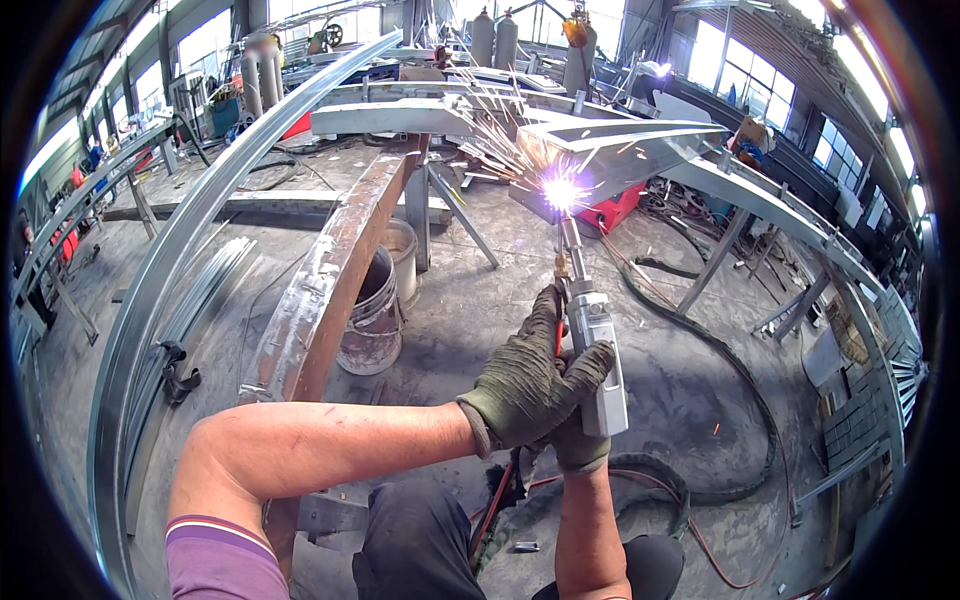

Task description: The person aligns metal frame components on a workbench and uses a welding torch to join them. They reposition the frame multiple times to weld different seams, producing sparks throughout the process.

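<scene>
Both my gloved hands grip a grey cutting torch (pixel 597 355). My left hand (pixel 525 385) wraps over its body from the left. My right hand (pixel 582 445) holds it from below, mostly hidden under the left. The torch's thin neck (pixel 570 240) runs up to a bright white-violet flame (pixel 561 190) at the lower edge of a flat grey steel plate (pixel 625 145). Sparks (pixel 490 135) spray up and to the left from that spot.
A rusty steel beam (pixel 320 290) runs from my left arm toward the plate. Curved galvanised profiles (pixel 150 290) lie at left, two buckets (pixel 378 320) stand beside the beam, a black hose (pixel 720 360) loops on the concrete floor, gas cylinders (pixel 495 38) stand far back.
</scene>
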The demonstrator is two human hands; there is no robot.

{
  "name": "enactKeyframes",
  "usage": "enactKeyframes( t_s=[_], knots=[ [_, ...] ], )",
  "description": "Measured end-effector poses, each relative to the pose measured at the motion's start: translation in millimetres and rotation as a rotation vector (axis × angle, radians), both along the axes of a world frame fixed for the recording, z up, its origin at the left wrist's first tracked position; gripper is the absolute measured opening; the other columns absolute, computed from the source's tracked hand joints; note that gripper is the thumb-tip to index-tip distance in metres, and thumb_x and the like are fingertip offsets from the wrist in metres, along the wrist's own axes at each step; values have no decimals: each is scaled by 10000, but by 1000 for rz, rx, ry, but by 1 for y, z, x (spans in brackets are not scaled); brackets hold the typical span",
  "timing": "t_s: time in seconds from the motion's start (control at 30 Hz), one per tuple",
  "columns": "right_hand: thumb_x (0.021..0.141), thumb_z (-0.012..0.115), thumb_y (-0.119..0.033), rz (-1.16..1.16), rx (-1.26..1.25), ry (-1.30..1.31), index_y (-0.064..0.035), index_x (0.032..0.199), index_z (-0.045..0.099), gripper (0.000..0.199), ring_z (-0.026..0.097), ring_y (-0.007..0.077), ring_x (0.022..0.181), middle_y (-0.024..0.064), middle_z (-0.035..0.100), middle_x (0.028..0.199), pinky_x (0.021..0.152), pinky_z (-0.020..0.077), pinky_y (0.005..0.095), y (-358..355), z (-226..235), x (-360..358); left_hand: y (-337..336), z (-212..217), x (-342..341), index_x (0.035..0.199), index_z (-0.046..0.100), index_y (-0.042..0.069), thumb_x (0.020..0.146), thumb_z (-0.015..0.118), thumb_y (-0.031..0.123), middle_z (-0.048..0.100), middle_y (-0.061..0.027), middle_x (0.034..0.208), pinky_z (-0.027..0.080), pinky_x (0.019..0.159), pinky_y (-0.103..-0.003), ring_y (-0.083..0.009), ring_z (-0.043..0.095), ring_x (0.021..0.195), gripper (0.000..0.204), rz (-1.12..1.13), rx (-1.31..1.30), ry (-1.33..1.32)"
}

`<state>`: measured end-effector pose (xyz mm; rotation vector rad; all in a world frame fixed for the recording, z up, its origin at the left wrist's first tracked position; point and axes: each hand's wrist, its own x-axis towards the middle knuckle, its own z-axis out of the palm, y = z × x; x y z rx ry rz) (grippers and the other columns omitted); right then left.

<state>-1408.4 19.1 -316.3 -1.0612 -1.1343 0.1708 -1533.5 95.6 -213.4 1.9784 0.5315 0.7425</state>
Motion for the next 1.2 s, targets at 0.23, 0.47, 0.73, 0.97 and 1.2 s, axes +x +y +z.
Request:
enactKeyframes(
  t_s=[0.23, 0.47, 0.73, 0.97, 1.2],
  knots=[
    [1021, 833, -295, -22, 0, -14, -17, 1206, 790, 337, 799, 190, 922, 79, 837, 1047, 797, 628, 378, 1, -6, 2, -2, 1, 1, 1746, 228, -57, 1127, 676, 492, 608, -296, 1520, 508, 1209, -466, -356, 640, 1440, 940, 2, -1, -64],
    [981, 877, -153, 136, -8, 291, -9, 1272, 817, 330, 802, 175, 1013, 92, 858, 1122, 914, 645, 377, 0, -6, -3, -7, -6, 4, 1715, 289, -70, 1098, 728, 427, 637, -292, 1458, 532, 1165, -462, -348, 687, 1339, 906, 102, 126, -89],
    [995, 891, -164, 106, -16, 124, -13, 1385, 757, 439, 779, 186, 1127, 95, 817, 1270, 981, 636, 388, -9, 8, -7, -3, -11, 6, 1689, 320, -65, 1098, 727, 429, 638, -276, 1450, 530, 1166, -458, -347, 682, 1333, 871, 43, 88, -95],
    [1015, 869, -152, 75, -10, 150, 3, 1434, 729, 468, 777, 179, 1125, 103, 816, 1278, 977, 635, 382, -8, 7, -12, -6, -7, 4, 1690, 318, -68, 1100, 721, 420, 637, -285, 1441, 533, 1160, -466, -358, 685, 1326, 866, 25, 79, -102],
    [1010, 877, -162, 95, -10, 155, 0, 1418, 734, 462, 773, 178, 1115, 102, 816, 1270, 973, 632, 371, -10, -1, -7, -7, -6, 3, 1708, 293, -74, 1103, 719, 418, 634, -289, 1450, 532, 1165, -467, -365, 681, 1340, 888, 22, 60, -66]
  ],
)
